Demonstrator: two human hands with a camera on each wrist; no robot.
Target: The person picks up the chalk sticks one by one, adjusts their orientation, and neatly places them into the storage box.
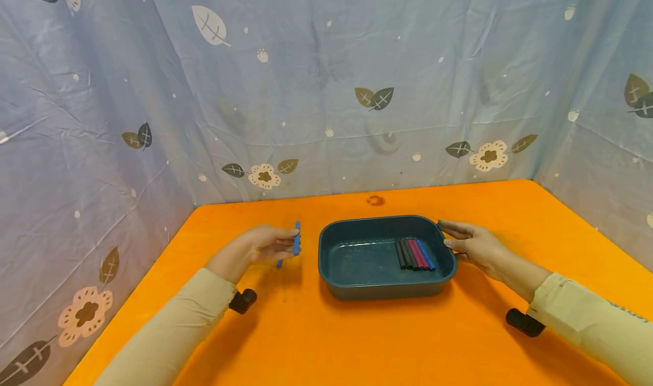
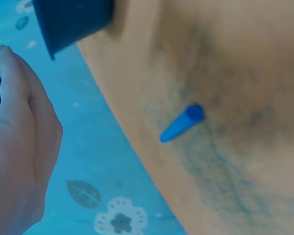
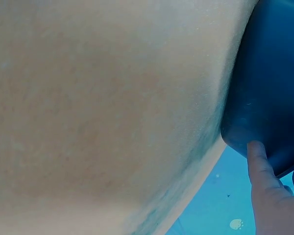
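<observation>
In the head view my left hand (image 1: 266, 243), left of the basin, pinches a slim blue marker (image 1: 297, 240) between thumb and fingers, held upright above the table. Another blue marker (image 2: 181, 123) lies on the table below that hand. A dark teal plastic basin (image 1: 357, 287) stands in the middle. Inside it, toward the right end, several markers (image 1: 419, 255) lie side by side: black, magenta and blue. My right hand (image 1: 476, 247) holds the basin's right end, thumb over the rim and fingers along the outer wall. The right wrist view shows one finger (image 3: 262, 169) against that wall.
An orange table (image 1: 377, 340) carries everything, with a dark ring-shaped mark (image 1: 376, 200) near its back edge. Patterned blue curtains (image 1: 326, 91) enclose the back and both sides. A black wrist camera (image 1: 244, 301) hangs under the left sleeve, another (image 1: 525, 322) under the right.
</observation>
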